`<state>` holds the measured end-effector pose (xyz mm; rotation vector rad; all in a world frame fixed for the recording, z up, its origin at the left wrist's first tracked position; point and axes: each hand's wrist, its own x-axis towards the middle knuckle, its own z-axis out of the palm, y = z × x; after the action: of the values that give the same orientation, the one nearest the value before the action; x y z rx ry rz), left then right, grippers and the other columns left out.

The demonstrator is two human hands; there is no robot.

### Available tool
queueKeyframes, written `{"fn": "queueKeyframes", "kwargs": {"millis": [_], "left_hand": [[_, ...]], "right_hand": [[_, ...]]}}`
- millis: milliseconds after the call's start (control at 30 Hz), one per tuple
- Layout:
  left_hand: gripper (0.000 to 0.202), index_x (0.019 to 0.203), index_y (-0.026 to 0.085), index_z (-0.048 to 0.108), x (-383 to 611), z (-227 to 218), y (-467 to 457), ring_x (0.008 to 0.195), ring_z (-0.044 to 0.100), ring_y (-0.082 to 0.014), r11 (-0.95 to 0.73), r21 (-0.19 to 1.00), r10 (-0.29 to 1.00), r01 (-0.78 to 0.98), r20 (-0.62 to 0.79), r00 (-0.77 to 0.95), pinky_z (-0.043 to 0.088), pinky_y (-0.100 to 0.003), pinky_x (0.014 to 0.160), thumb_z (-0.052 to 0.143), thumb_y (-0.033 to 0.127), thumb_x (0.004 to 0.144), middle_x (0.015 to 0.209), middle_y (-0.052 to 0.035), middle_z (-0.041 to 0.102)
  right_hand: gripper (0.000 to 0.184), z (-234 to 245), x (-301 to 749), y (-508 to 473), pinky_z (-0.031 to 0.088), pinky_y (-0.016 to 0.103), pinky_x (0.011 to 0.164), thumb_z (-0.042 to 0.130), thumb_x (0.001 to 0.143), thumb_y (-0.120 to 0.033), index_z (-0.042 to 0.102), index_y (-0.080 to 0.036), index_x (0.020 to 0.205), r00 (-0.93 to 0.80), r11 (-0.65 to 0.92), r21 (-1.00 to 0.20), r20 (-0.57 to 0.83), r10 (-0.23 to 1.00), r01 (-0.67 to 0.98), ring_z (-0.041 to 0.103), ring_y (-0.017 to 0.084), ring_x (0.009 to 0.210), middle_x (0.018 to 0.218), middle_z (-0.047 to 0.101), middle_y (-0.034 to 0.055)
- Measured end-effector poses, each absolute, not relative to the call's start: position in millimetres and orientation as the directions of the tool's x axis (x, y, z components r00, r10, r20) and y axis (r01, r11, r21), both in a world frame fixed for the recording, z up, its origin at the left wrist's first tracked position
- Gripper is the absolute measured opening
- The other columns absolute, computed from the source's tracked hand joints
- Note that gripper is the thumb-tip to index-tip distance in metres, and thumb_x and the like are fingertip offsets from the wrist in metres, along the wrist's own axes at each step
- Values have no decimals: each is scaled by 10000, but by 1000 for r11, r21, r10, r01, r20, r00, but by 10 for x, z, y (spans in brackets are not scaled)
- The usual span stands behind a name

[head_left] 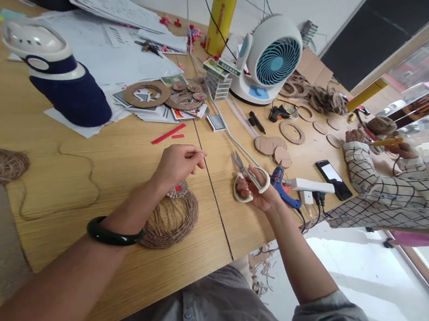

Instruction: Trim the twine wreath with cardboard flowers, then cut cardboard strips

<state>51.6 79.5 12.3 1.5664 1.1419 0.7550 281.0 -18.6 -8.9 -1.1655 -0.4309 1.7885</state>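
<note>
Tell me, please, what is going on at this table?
A person works at a wooden table. Their right hand holds a pair of scissors, and their left hand pinches its fingertips together above a coil of twine. A blue glue gun and cardboard rings lie near the scissors. At the table's far end, a co-worker in a checked shirt handles a yellow stick.

2 hands, scissors in 1
</note>
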Motion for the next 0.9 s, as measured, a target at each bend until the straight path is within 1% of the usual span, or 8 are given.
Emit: {"fn": "queueKeyframes", "kwargs": {"millis": [67, 200, 300, 500, 667, 733, 800, 900], "left_hand": [[195, 820, 124, 759, 508, 113, 806, 463, 529, -78, -46, 955, 931, 295, -66, 358, 438, -203, 482, 614, 255, 825, 756, -68, 773], [199, 839, 128, 763, 505, 112, 818, 462, 528, -81, -50, 955, 934, 292, -59, 352, 434, -204, 479, 615, 260, 824, 732, -57, 763], [206, 857, 136, 770, 520, 139, 802, 460, 522, -81, -36, 954, 937, 298, -71, 342, 427, -201, 472, 617, 270, 824, 712, -44, 754], [243, 863, 132, 782, 542, 205, 738, 458, 512, -88, -56, 951, 935, 305, -57, 350, 435, -206, 469, 627, 313, 817, 705, -47, 757], [251, 889, 125, 784, 513, 189, 733, 454, 506, -85, -62, 954, 935, 294, -47, 351, 420, -201, 453, 629, 309, 818, 709, -51, 756], [244, 899, 121, 782, 492, 183, 736, 452, 503, -82, -47, 957, 935, 287, -59, 349, 416, -201, 448, 627, 291, 819, 714, -54, 754], [235, 903, 121, 781, 463, 195, 735, 453, 503, -83, -34, 958, 936, 284, -69, 345, 419, -203, 448, 620, 272, 821, 721, -57, 753], [230, 908, 130, 780, 396, 243, 724, 462, 507, -87, -49, 963, 938, 265, -47, 342, 428, -210, 450, 614, 270, 832, 752, -68, 761]], "right_hand": [[431, -70, 2825, -236, 356, 190, 396, 641, 880, -594, 515, -209, 732, -128, -517, -692, -532, 837, -503, 419, 116, 552, 657, 451, -22], [434, -20, 2837, -316, 361, 204, 403, 636, 884, -592, 504, -212, 719, -131, -515, -716, -521, 844, -471, 430, 121, 551, 663, 461, -18], [455, -3, 2812, -296, 345, 195, 390, 615, 893, -611, 497, -210, 713, -143, -507, -739, -500, 854, -444, 415, 115, 542, 651, 445, -22], [455, -57, 2748, -110, 326, 164, 369, 603, 908, -613, 506, -204, 732, -141, -490, -747, -482, 865, -449, 371, 94, 516, 639, 433, -35], [446, -122, 2748, -27, 212, 139, 312, 675, 869, -580, 491, -208, 705, -116, -481, -754, -484, 867, -448, 270, 73, 462, 582, 378, -66], [442, -110, 2754, -58, 187, 132, 307, 708, 850, -561, 491, -205, 702, -100, -469, -763, -478, 873, -446, 255, 64, 450, 572, 379, -71], [413, -64, 2752, -131, 211, 127, 318, 734, 836, -537, 518, -199, 738, -75, -440, -776, -458, 886, -451, 289, 58, 450, 587, 408, -70], [356, 46, 2728, -310, 360, 147, 397, 744, 840, -507, 599, -189, 904, -14, -376, -822, -410, 912, -428, 426, 69, 499, 646, 494, -55]]}}
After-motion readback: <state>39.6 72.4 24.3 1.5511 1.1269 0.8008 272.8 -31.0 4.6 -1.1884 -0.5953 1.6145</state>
